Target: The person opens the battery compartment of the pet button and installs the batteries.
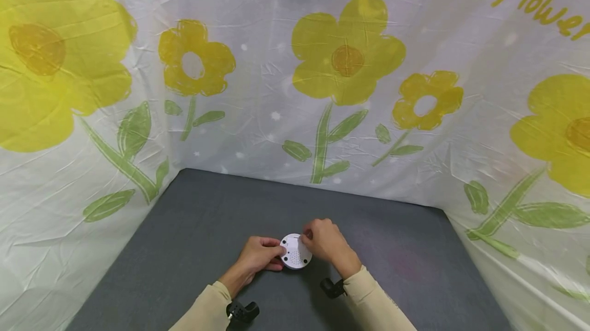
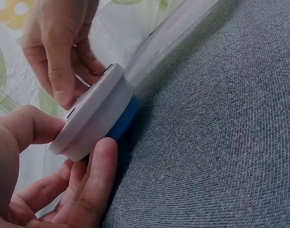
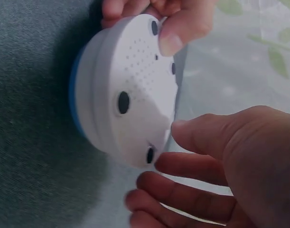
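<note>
A round white device (image 1: 296, 256) with a blue underside lies just on or above the dark cloth; I cannot tell which. Its upward face carries a patch of small holes (image 3: 140, 64) and several black round feet (image 3: 124, 102). From the left side, my left hand (image 1: 256, 256) pinches its rim, thumb on the white face and fingers beneath. My right hand (image 1: 326, 241) is at the far right edge, with its thumb (image 3: 197, 133) and index fingertip (image 3: 187, 166) at the rim beside a small notch. The other right fingers are curled in the right wrist view.
A dark grey cloth-covered table (image 1: 221, 208) spreads around both hands. White curtains printed with yellow flowers (image 1: 348, 59) hang along its back and sides. A black wrist camera (image 1: 241, 311) sits on the left wrist and another black camera (image 1: 333, 288) on the right.
</note>
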`<act>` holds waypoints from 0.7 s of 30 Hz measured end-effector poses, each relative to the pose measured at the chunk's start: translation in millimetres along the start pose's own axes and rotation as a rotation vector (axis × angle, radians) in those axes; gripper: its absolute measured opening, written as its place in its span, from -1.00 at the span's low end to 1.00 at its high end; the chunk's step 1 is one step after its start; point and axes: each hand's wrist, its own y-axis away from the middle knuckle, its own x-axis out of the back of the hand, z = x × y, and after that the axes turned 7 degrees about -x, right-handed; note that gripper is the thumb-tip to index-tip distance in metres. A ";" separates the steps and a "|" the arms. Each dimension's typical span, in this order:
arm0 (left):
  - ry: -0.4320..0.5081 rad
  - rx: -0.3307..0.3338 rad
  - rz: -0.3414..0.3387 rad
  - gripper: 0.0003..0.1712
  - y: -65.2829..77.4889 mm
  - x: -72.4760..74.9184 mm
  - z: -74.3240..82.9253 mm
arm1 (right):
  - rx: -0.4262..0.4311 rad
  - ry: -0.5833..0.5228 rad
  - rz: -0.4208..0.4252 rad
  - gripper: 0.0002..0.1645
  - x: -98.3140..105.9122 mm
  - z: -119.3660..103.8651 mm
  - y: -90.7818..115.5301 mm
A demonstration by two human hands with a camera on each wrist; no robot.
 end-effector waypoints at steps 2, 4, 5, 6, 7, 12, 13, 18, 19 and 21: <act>0.001 0.001 -0.002 -0.61 -0.9 0.3 -0.5 | -0.037 -0.022 -0.027 -0.84 -1.2 1.2 0.2; 0.002 0.002 -0.004 -0.61 -1.7 0.4 -0.6 | -0.055 -0.030 -0.036 -0.82 -3.9 2.9 -0.2; 0.006 0.002 -0.007 -0.61 -1.8 0.6 -0.7 | -0.056 -0.030 -0.034 -0.82 -4.9 3.1 -0.2; 0.009 0.004 -0.010 -0.61 -1.9 0.7 -0.5 | -0.058 -0.032 -0.030 -0.82 -6.1 3.5 -0.3; 0.013 0.004 -0.014 -0.60 -2.0 0.9 -0.3 | -0.063 -0.035 -0.025 -0.82 -7.3 4.0 -0.2; 0.022 0.009 -0.035 -0.59 -2.7 2.7 0.8 | -0.094 -0.071 -0.007 -0.84 -10.4 5.7 -0.7; 0.021 0.010 -0.039 -0.59 -2.8 3.1 0.9 | -0.102 -0.080 -0.007 -0.84 -10.8 6.1 -0.9; 0.015 0.016 -0.046 -0.58 -3.0 3.6 0.9 | -0.118 -0.111 -0.007 -0.84 -14.4 8.4 -1.5; 0.014 0.018 -0.045 -0.58 -2.9 3.5 1.0 | -0.117 -0.112 -0.005 -0.84 -14.7 8.5 -1.4; 0.012 0.020 -0.041 -0.58 -2.9 3.1 0.8 | -0.114 -0.115 -0.003 -0.83 -14.8 8.4 -1.2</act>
